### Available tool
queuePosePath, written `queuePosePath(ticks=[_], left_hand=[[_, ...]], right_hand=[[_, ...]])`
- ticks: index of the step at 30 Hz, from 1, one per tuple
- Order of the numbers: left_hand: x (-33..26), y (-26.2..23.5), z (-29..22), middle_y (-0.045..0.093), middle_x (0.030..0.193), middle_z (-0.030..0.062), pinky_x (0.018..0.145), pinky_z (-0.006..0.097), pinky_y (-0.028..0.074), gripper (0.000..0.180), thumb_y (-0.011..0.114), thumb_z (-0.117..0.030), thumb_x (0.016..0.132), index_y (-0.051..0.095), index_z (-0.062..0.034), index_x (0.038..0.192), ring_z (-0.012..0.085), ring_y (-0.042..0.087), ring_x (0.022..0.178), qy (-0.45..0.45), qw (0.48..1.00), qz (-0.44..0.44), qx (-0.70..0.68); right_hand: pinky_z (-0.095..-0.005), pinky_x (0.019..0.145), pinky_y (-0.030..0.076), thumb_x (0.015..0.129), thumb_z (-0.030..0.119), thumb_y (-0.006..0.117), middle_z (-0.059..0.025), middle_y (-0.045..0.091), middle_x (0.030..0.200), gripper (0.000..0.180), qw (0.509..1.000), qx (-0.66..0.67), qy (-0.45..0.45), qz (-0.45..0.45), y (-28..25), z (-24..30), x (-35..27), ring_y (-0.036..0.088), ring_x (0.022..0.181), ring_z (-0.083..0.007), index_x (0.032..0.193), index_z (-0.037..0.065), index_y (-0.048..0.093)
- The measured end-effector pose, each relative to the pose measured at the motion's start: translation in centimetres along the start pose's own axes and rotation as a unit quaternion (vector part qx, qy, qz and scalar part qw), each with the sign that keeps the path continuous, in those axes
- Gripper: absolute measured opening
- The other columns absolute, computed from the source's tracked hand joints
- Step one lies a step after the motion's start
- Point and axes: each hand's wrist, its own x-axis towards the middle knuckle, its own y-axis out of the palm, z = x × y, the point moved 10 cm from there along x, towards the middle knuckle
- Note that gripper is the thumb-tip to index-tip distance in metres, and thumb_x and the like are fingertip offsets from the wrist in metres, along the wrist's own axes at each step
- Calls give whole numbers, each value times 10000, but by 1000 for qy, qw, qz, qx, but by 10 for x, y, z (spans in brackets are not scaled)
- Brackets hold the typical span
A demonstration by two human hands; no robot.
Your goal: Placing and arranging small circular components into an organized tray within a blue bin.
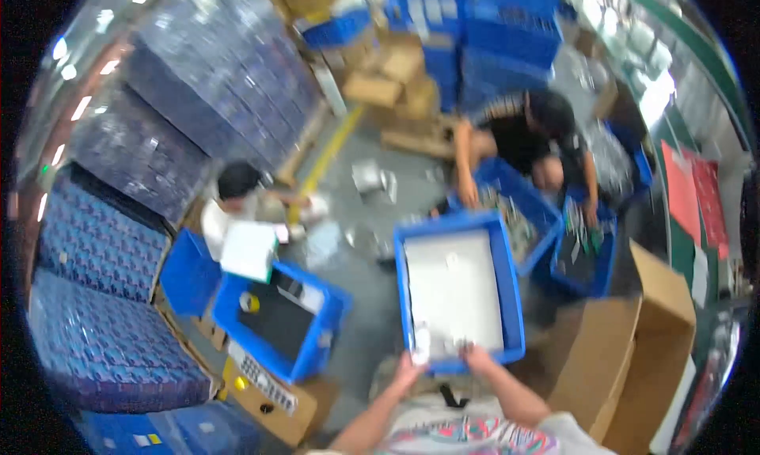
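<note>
In front of me is a blue plastic bin (513, 312) with a white sheet or panel (451, 285) covering most of its inside. My left hand (406, 369) is closed at the near left corner, gripping the bin's rim. Beside its fingers stands a small white piece (421, 343), too blurred to name. My right hand (476, 360) is closed over the near rim, right of the middle, its fingertips reaching inside. Blur hides what the bin rests on, if anything.
A seated person in white (215, 225) is at the left behind another blue bin (336, 316). At the right a person in black (507, 134) reaches into blue bins (606, 273) of small parts. Open cardboard boxes (590, 360) stand close on my right; wrapped stacks (103, 312) line the left.
</note>
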Motion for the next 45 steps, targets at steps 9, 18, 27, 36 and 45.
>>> queuePosePath(ticks=[9,18,27,36,45], left_hand=[[48,30,23,602,1010,162,831,358,446,394,639,-227,735,586,-66,1090,288,584,941,-9,996,0,86],[137,129,68,539,1146,152,907,424,419,339,650,-158,689,635,-73,1017,345,514,1039,98,950,95,281],[168,171,89,388,1263,179,994,456,334,704,569,44,673,350,-145,1315,390,336,1220,-51,989,-5,140],[157,172,114,426,1235,129,922,498,378,535,643,-95,690,487,-166,1196,364,421,1125,-97,968,129,192],[161,223,91,467,1206,186,979,450,335,635,667,-128,681,419,-90,1265,372,431,1118,-44,973,161,160]], right_hand=[[-392,715,464,797,172,525,-181,622,820,296,960,198,150,-132,-43,-101,27,616,803,-303,1062,48,569],[-387,881,439,726,243,643,-211,547,1136,566,980,-12,197,-4,34,-154,122,540,1044,-340,1227,51,464],[-311,851,442,777,50,588,-136,538,1158,544,970,209,125,12,88,-229,129,551,1016,-228,1280,13,386],[-305,752,464,738,72,617,-89,579,854,306,979,30,89,179,103,-228,141,574,866,-185,1016,-20,528],[-327,815,466,746,41,595,-152,536,1075,421,997,55,47,10,57,-301,112,552,939,-229,1143,13,459]])
